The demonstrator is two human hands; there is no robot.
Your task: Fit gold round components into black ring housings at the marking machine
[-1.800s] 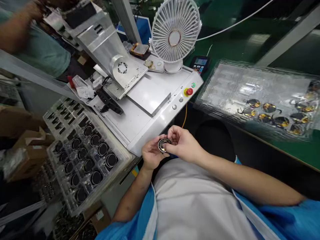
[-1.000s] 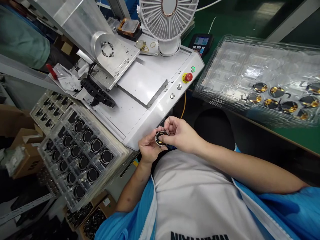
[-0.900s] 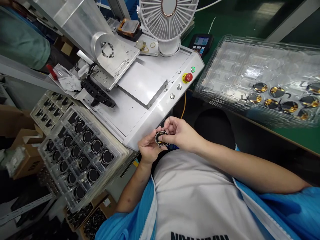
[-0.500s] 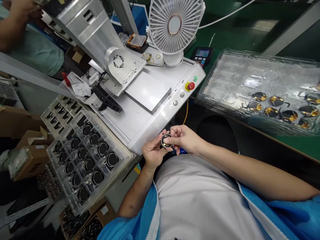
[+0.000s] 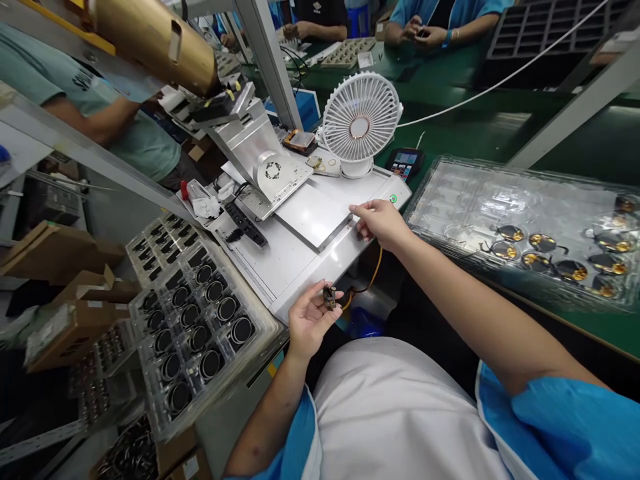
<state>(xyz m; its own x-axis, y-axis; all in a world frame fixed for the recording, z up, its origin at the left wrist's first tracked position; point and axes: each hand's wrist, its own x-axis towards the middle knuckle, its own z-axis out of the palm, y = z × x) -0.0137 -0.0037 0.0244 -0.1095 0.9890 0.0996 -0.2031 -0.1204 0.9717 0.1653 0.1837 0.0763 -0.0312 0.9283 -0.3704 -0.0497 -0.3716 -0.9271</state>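
Hands well apart: the left hand (image 5: 313, 320) is low and curled upward, its thumb and fingertips pinching a small dark part (image 5: 329, 298) with a speck of gold on it (seen nearly edge-on, so its shape is hard to read). That part sits just off the front corner of a white benchtop machine (image 5: 313, 217), above the person's lap. The right hand (image 5: 381, 223) reaches out empty, fingers extended and loosely together, over the machine's front edge near a green-lit button (image 5: 393, 199); whether the fingertips touch it, I cannot tell.

A yellow cable (image 5: 376, 263) hangs below that edge, between the hands. To the left, a transparent plastic tray (image 5: 265, 320) holds rows of black rings (image 5: 226, 309). To the right, a second transparent tray (image 5: 450, 207) lies on a green table (image 5: 450, 113), with round black-and-gold parts (image 5: 533, 243) gathered toward its far end. A white desk fan (image 5: 360, 120) stands on the machine behind an aluminium bracket (image 5: 273, 170), and a handheld keypad (image 5: 404, 163) lies just beside the fan. Cardboard boxes (image 5: 70, 333) are stacked at far left, past a co-worker in a green T-shirt (image 5: 120, 140), and another person's hands (image 5: 420, 33) work at a farther table.
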